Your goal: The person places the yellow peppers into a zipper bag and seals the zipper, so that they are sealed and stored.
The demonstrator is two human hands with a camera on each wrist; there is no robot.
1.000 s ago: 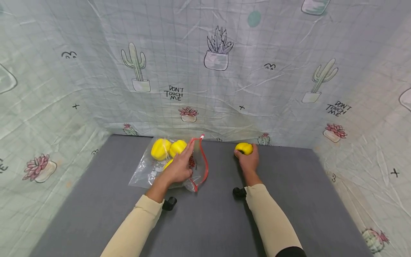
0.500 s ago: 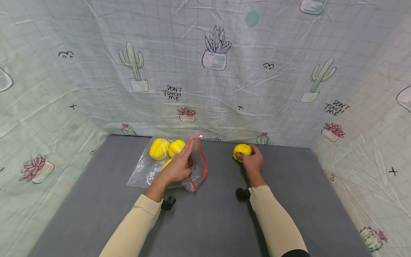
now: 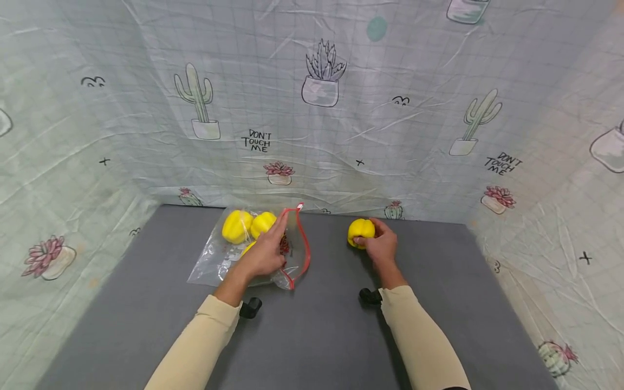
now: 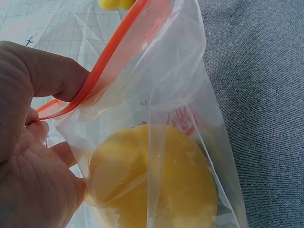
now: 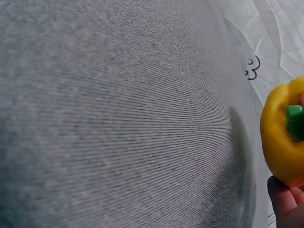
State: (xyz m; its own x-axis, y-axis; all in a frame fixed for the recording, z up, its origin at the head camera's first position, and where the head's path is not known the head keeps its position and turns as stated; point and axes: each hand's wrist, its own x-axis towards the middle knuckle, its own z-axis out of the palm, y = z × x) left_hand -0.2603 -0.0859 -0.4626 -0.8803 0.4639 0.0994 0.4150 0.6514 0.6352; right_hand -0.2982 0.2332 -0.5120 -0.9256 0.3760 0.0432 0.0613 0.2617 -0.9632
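My left hand pinches the red zip edge of a clear plastic zip bag lying at the back left of the table. Inside the bag are three yellow bell peppers, one partly hidden by my hand; the left wrist view shows a yellow pepper close below the thumb through the plastic. To the right of the bag, my right hand grips another yellow bell pepper between thumb and fingers. Its green stem faces the right wrist camera, and the pepper stands just above the grey surface.
A grey cloth-covered table spreads under both arms. Behind it and at both sides hangs a pale curtain printed with cacti and words. A black wrist camera mount sits at the left wrist, another mount at the right.
The right hand has turned the pepper and brought it slightly toward the bag, its thumb now lower on the near side. The left hand keeps its grip on the bag; the head view has shifted a little.
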